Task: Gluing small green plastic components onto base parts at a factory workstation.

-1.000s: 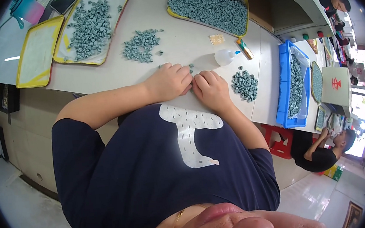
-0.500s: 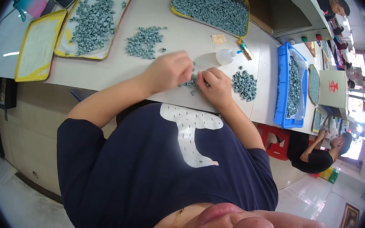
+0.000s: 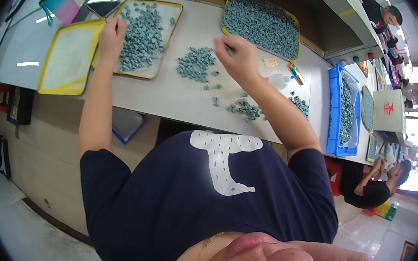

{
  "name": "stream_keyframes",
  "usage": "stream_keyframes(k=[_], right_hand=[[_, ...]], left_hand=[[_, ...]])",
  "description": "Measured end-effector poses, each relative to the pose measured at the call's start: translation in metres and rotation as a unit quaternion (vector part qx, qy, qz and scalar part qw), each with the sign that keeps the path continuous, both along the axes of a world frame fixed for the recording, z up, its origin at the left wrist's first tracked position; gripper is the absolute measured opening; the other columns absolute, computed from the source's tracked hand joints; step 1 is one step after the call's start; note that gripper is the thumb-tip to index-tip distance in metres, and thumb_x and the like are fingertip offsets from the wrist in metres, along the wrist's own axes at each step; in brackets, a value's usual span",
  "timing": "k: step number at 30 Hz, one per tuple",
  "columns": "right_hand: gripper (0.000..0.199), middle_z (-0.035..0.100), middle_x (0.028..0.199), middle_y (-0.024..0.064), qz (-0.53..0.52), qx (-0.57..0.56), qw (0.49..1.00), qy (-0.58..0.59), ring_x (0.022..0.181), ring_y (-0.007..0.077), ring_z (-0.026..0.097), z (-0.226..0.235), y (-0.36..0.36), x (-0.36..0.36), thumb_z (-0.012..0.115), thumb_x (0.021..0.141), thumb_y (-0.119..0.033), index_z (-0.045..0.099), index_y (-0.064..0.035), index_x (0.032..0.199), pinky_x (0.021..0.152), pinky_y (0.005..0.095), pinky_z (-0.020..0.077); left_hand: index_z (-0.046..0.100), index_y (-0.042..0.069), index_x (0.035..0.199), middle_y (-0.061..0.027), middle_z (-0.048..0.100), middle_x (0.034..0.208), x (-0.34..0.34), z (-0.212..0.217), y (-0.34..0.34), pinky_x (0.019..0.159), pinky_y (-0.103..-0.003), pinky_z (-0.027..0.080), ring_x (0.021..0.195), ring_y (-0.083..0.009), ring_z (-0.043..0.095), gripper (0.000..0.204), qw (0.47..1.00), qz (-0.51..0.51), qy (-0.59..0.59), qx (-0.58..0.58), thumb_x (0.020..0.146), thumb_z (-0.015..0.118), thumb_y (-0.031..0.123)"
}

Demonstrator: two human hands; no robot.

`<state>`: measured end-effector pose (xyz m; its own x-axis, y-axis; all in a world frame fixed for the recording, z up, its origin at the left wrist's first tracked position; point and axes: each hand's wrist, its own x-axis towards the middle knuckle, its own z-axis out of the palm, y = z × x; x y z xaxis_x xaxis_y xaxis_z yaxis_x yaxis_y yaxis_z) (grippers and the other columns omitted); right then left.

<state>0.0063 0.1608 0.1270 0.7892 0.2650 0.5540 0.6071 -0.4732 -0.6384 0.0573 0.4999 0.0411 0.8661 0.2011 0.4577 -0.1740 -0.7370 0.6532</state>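
Pieces (image 3: 196, 64), small and grey-green, lie in a loose pile near the middle of the pale worktop (image 3: 153, 95), a few strays just to the near side and right of it. A second scatter (image 3: 245, 110) sits closer to the near edge, and a third heap (image 3: 299, 106) lies to its right, partly hidden by the right forearm (image 3: 291, 117). Above the worktop, between the loose pile and a far tray (image 3: 299, 33) packed with pieces, is the right hand (image 3: 237, 57), its fingers bent inward; I cannot tell whether its grip has a piece in it. The left hand (image 3: 112, 36), fingers curled, is at the left rim of a lined tray (image 3: 169, 40) that carries more pieces; what its grip grasps, if anything, cannot be made out. Just left of that is a yellow-rimmed tray (image 3: 68, 56). Near the right hand, on its right, are a flat yellowish item (image 3: 270, 62), a translucent bottle (image 3: 278, 80) with a blue tip and a small coloured tube (image 3: 296, 73). Farther right, a blue bin (image 3: 333, 108) holds pieces in a clear liner. At the far left are a phone (image 3: 103, 6) and a pink-and-teal cup (image 3: 64, 9).
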Motion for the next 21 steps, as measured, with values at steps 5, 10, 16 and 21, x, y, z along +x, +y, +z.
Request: stream_keyframes(k=[5,10,16,21], right_hand=[[0.031,0.062,0.065,0.0076,0.017,0.068,0.971,0.228,0.058,0.0109,0.053,0.027,0.109,0.06,0.063,0.087,-0.028,0.067,0.0016,0.082,0.055,0.029,0.0441],[0.038,0.067,0.091,0.0051,0.14,0.142,0.931,0.305,0.086,0.015,0.058,0.02,0.158,0.095,0.057,0.091,-0.04,0.069,-0.0043,0.095,0.081,0.0303,0.0439],[0.042,0.061,0.119,0.0075,0.252,0.268,0.863,0.347,0.114,0.0185,0.051,0.028,0.128,0.091,0.051,0.094,-0.042,0.064,-0.0083,0.116,0.101,0.0366,0.034],[0.038,0.06,0.12,0.0073,0.106,0.362,0.84,0.389,0.111,0.0167,0.052,0.042,0.055,0.073,0.05,0.096,-0.035,0.061,-0.0068,0.118,0.095,0.0368,0.0393]], left_hand=[[0.064,0.003,0.096,-0.0067,0.066,0.08,-0.002,0.043,-0.004,0.073,-0.029,0.048,0.08,-0.0127,0.062,0.031,0.999,-0.021,0.01,-0.047,0.1,0.046,0.028],[0.063,0.001,0.103,-0.007,0.068,0.086,-0.016,0.07,0.0,0.076,-0.028,0.048,0.086,-0.0147,0.063,0.03,0.974,-0.034,-0.035,-0.22,0.1,0.045,0.024],[0.06,-0.001,0.108,-0.0064,0.066,0.093,-0.039,0.089,-0.049,0.078,-0.025,0.048,0.088,-0.012,0.062,0.022,0.973,-0.027,-0.089,-0.214,0.098,0.048,0.014],[0.063,0.001,0.103,-0.0085,0.068,0.086,-0.063,0.087,-0.129,0.072,-0.028,0.049,0.079,-0.0126,0.062,0.016,0.973,-0.104,-0.046,-0.201,0.095,0.053,0.011]])
